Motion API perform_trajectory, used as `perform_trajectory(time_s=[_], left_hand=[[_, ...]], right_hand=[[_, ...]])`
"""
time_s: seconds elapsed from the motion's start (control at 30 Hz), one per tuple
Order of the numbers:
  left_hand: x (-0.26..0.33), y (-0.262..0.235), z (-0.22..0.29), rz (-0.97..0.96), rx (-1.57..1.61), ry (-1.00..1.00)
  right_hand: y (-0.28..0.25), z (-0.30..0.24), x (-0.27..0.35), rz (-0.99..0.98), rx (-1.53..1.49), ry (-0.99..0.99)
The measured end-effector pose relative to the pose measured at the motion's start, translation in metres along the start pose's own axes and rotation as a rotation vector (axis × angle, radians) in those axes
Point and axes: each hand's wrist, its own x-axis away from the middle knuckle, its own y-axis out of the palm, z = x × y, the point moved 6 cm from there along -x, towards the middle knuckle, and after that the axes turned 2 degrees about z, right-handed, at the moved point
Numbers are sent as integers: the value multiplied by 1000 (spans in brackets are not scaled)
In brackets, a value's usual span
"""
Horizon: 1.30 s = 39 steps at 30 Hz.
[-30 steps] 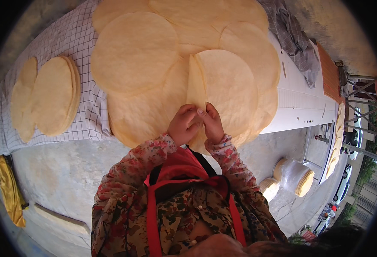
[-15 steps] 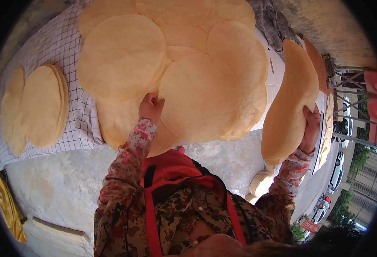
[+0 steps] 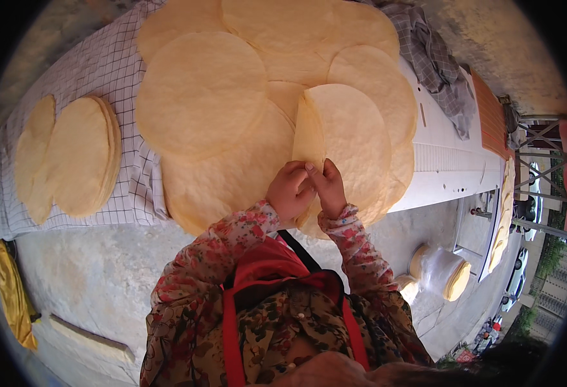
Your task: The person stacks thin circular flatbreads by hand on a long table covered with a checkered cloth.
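Note:
Large, thin, round flatbreads lie overlapping in a broad pile before me. The left side of one flatbread (image 3: 354, 132) on the near right of the pile is lifted and folded over toward the right. My left hand (image 3: 290, 190) is closed on that folded edge, with its fingers curled. Close against it, my right hand (image 3: 329, 187) pinches the same edge between thumb and fingers. Just left of the fold lies another wide flatbread (image 3: 238, 174), partly under a round one (image 3: 199, 97) farther back.
Smaller stacks of flatbreads (image 3: 83, 158) rest on a checked cloth (image 3: 138, 122) at the left. A crumpled grey checked cloth (image 3: 432, 64) lies on the white surface (image 3: 441, 155) at the right. Below, wrapped stacked rounds (image 3: 441, 271) stand near the concrete floor (image 3: 103, 277).
My right hand has let go of the drooping flatbread it held out at the right and come in to the pile. My left hand has moved right, and the near flatbread's edge is now folded up.

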Motion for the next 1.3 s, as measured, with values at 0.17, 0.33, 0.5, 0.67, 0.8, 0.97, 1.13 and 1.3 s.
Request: perform_trajectory(time_s=[0.17,0.33,0.5,0.67,0.8,0.97,1.13,1.3], left_hand=[[46,-67,-65,586,186,-652],[95,-145,-152,1001,831,-1007],[58,-143,-183,1043,1149,-1029],[-15,-162,-181,872,1005,-933],[-152,-138,-95,531,1066,-546],[-226,-74,67,159,1310,-254],[-161,-19,63,2,1102,-472],[-34,19,-80,-9,731,-1015]], right_hand=[[-54,-2,7,77,-483,85],[-130,-76,63,66,-756,14],[-180,-137,120,122,-790,-200],[-221,-147,166,283,-842,-325],[-307,-137,205,566,-311,-474],[-334,-221,232,718,898,-656],[-359,-295,244,866,722,-835],[-173,-310,179,816,761,-856]])
